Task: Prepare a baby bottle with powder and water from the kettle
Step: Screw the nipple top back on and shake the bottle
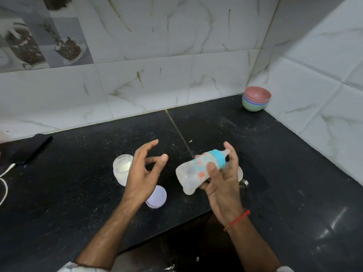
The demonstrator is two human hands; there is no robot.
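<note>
Your right hand grips the baby bottle tilted over the tabletop, its blue collar and teat already on; your left hand hovers empty, fingers loosely spread, just in front of the open powder jar and above its lilac lid. Shake with the teat pointed away, thumb firm on the body, so nothing leaks

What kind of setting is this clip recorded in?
Most likely a home kitchen corner: a black stone countertop meets marble-look wall tiles, stacked bowls sit in the corner, and an open powder jar stands beside the baby bottle.
</note>
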